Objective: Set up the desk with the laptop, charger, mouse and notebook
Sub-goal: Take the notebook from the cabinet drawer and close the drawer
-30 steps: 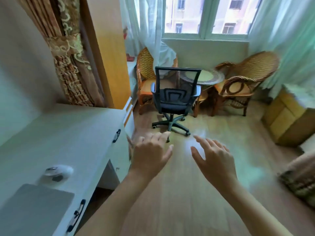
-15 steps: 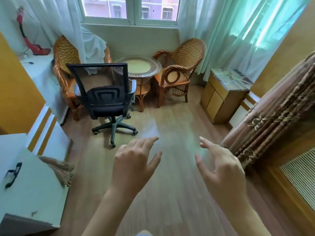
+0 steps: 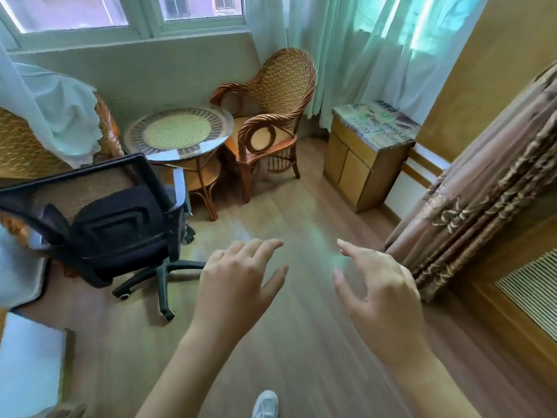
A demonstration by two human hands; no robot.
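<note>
- Left hand [image 3: 238, 285] is held out over the wooden floor [image 3: 301, 342], palm down, fingers loosely spread and slightly bent — it holds nothing.
- Right hand [image 3: 379, 294] is out beside it, apart from it, also palm down with fingers relaxed and spread; the forefinger reaches furthest forward. It holds nothing.
- The laptop, charger, mouse and notebook cannot be seen in this view; only a pale white surface [image 3: 30, 366] shows at the lower left edge, too cropped to tell what it is.
- A black mesh office chair [image 3: 102, 218] on a wheeled base stands to the left of the left hand, its back turned toward the camera.
- Behind the office chair is a round glass-topped wicker table [image 3: 179, 131], with a wicker armchair [image 3: 271, 110] just to its right and a second wicker chair [image 3: 21, 146] to its left, partly draped by a sheer white curtain [image 3: 51, 110].
- A small wooden cabinet [image 3: 367, 158] stands against the right wall, under pale green curtains [image 3: 376, 49].
- A brown patterned drape [image 3: 482, 188] hangs at the right, near the right hand.
- The toe of a white shoe [image 3: 265, 404] shows at the bottom edge — between the two forearms.
- A window [image 3: 120, 13] runs along the top.
</note>
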